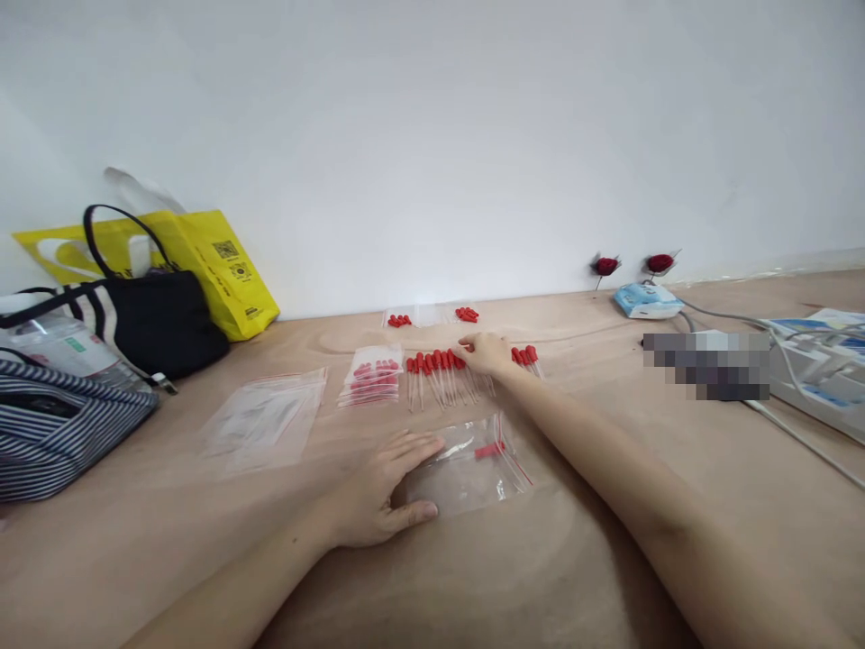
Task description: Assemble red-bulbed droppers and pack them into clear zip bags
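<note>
A clear zip bag [459, 482] lies on the table with a red piece [489, 450] inside near its red-striped opening. My left hand [388, 491] rests flat over the bag's left edge, fingers and thumb spread. Farther back, several droppers [436, 362] with red bulbs and thin clear stems lie in a row. My right hand [487, 353] reaches over this row, its fingers bent down among the red bulbs; it hides part of the row and whatever its fingertips hold. Droppers with red bulbs [525, 355] also show to its right.
A stack of zip bags [371, 377] with red bulbs inside lies left of the row, flat clear bags [270, 419] beyond it. Small bags of red bulbs [466, 315] lie by the wall. Handbags [162, 315] stand left; a blue pack [647, 301] and cables [723, 311] lie right.
</note>
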The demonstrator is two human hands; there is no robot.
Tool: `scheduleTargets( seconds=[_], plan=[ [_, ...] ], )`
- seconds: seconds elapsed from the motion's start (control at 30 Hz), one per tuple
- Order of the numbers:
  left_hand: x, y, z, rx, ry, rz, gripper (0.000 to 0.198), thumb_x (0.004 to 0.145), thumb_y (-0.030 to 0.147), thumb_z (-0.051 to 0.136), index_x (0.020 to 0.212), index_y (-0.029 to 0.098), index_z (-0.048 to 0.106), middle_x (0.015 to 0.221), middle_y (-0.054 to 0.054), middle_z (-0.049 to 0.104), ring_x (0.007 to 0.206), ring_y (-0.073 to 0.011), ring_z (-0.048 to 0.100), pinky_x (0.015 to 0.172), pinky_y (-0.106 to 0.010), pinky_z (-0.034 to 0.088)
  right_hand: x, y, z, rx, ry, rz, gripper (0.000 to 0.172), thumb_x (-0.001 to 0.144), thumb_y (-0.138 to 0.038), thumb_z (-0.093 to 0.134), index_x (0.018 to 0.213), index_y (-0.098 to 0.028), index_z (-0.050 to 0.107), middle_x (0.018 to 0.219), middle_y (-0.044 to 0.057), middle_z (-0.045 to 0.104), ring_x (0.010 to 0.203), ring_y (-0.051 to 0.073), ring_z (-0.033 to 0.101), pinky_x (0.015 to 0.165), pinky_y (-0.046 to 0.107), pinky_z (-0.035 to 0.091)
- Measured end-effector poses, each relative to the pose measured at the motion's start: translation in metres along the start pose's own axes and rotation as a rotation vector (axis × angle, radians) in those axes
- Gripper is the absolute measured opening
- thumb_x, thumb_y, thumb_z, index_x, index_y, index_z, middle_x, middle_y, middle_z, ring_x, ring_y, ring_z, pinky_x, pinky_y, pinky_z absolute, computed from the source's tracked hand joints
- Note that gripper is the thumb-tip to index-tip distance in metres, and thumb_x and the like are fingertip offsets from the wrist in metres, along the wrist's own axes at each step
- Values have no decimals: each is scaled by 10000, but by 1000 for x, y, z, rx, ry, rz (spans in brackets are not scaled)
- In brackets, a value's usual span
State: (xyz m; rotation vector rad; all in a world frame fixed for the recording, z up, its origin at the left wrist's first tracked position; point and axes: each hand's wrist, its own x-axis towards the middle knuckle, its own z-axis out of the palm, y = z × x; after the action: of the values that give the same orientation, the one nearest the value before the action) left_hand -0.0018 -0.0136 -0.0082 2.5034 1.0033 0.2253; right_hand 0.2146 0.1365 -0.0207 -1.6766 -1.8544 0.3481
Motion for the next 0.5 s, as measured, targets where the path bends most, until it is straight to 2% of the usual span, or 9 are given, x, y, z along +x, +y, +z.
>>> scheduleTargets(
  seconds=[0.17, 0.27, 0.37, 0.43, 0.5],
  plan=[
    [-1, -6, 4, -1, 4, -6, 610, 791, 478, 502, 1328, 267, 303, 1397, -46, 311, 1280, -252, 261, 1036, -454, 257, 11, -5, 11, 62, -10, 1, 262, 660, -456, 629, 724, -207, 680, 951, 111, 642, 1019, 314, 500, 910, 477, 256],
    [-2, -6, 4, 1, -5, -15, 602, 797, 481, 493, 1328, 270, 303, 1405, -46, 294, 1286, -253, 248, 1041, -461, 240, 12, -6, 9, 174, -19, 22, 232, 642, -411, 648, 649, -179, 638, 886, 105, 644, 951, 287, 532, 851, 438, 337],
    [-2, -4, 3, 14, -26, -25, 604, 801, 489, 481, 1331, 263, 298, 1408, -54, 285, 1283, -251, 255, 1039, -460, 244, 8, -1, -7, 358, -52, 31, 255, 706, -420, 573, 660, -170, 577, 751, 63, 644, 722, 182, 584, 680, 320, 438],
    [-2, -3, 2, 27, -37, -30, 607, 803, 495, 475, 1330, 252, 301, 1406, -60, 288, 1281, -246, 261, 1039, -456, 245, -3, 7, -25, 487, -55, 30, 301, 765, -464, 478, 690, -178, 530, 725, 40, 635, 599, 124, 562, 576, 263, 445],
    [-1, -2, 2, 34, -39, -31, 605, 804, 496, 471, 1328, 244, 304, 1406, -61, 289, 1284, -243, 256, 1041, -454, 242, -21, 20, -43, 592, -25, 36, 335, 791, -515, 406, 723, -194, 475, 742, 27, 627, 556, 98, 542, 541, 243, 443]
  ],
)
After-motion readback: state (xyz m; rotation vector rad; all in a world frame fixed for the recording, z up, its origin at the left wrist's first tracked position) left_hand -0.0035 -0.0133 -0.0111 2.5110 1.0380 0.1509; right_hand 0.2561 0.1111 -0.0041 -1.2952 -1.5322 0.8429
